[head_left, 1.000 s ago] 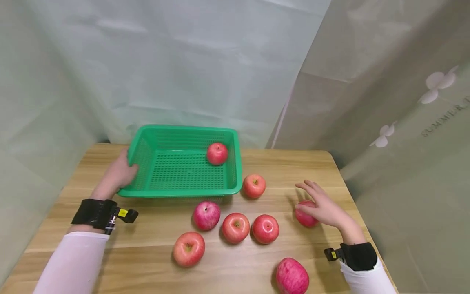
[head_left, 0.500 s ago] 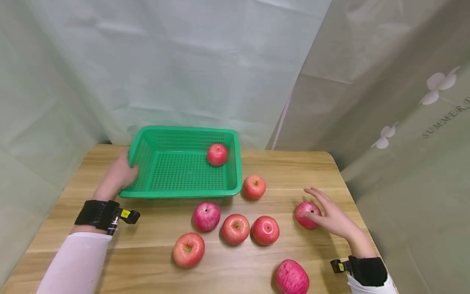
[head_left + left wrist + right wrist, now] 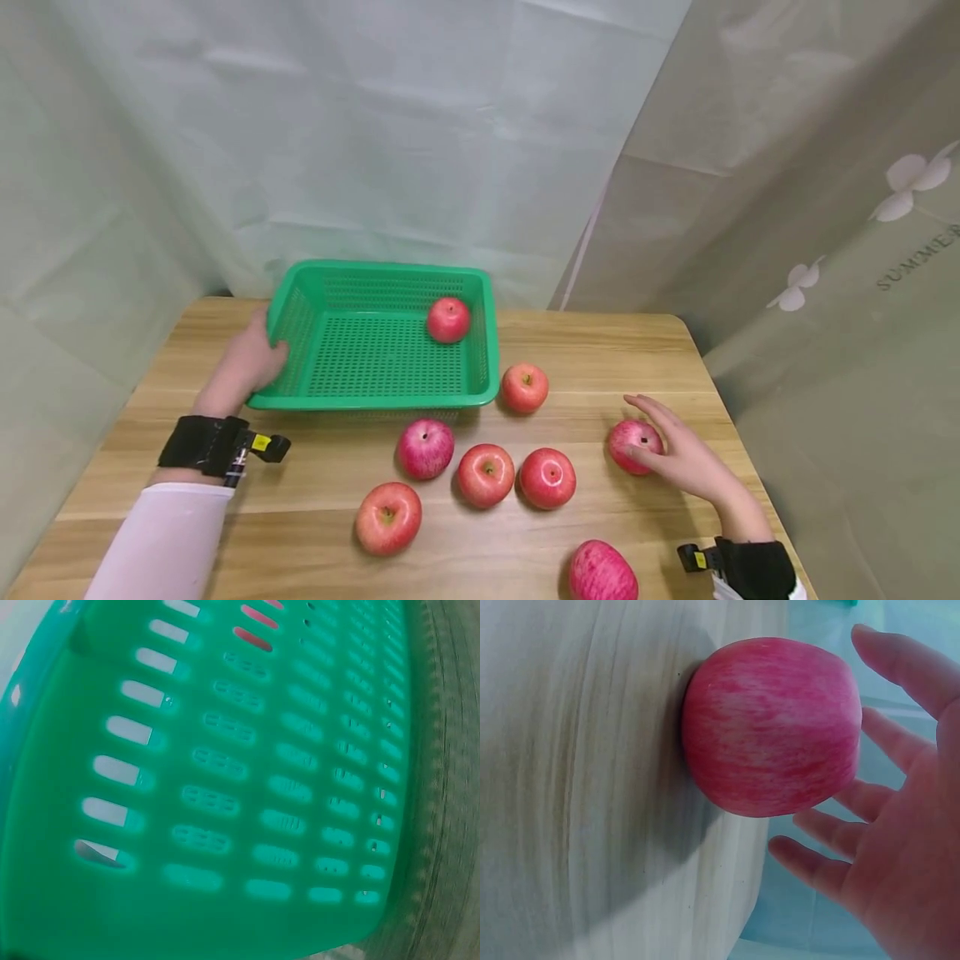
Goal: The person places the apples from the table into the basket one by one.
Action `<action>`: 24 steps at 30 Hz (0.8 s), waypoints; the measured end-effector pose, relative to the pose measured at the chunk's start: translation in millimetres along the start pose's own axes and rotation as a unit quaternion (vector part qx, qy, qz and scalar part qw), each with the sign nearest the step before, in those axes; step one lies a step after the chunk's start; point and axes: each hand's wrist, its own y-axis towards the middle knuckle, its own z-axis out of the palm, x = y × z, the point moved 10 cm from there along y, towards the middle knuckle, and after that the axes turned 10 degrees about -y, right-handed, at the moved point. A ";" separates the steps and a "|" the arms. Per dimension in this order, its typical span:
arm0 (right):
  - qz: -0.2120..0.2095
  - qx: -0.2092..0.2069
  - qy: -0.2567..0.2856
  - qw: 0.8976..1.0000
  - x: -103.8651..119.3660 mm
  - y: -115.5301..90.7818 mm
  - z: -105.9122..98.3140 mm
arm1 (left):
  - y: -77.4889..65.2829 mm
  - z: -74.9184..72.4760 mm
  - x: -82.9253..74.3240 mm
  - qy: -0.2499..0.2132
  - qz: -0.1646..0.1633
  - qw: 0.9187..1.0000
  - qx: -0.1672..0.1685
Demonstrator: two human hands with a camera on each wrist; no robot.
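Head: the left hand, centre left, is gripping the basket; the right hand, lower right, is hovering spread, empty, by an apple. Left wrist: basket dominating. Right wrist: apple (probably firm, slick) needing hold round its sides.

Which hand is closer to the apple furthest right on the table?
The right hand: it is just over the apple, fingers spread, though whether they touch is unclear. The left hand is well away, gripping the left side of the green basket.
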 end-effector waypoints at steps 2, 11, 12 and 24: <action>-0.003 0.001 -0.003 1.000 1.4 -0.6 -0.5 | -0.9 0.7 -0.4 0.001 0.000 1.000 0.000; -0.007 0.003 -0.039 0.999 1.6 0.3 4.1 | -3.1 1.1 -1.7 -0.003 0.004 1.000 0.001; -0.008 0.004 -0.042 0.999 1.4 0.4 5.2 | -3.1 0.6 -2.0 0.000 0.006 1.000 0.000; -0.013 0.017 -0.036 0.999 -6.3 1.8 25.2 | 0.3 -2.3 -1.2 0.000 0.015 1.000 -0.008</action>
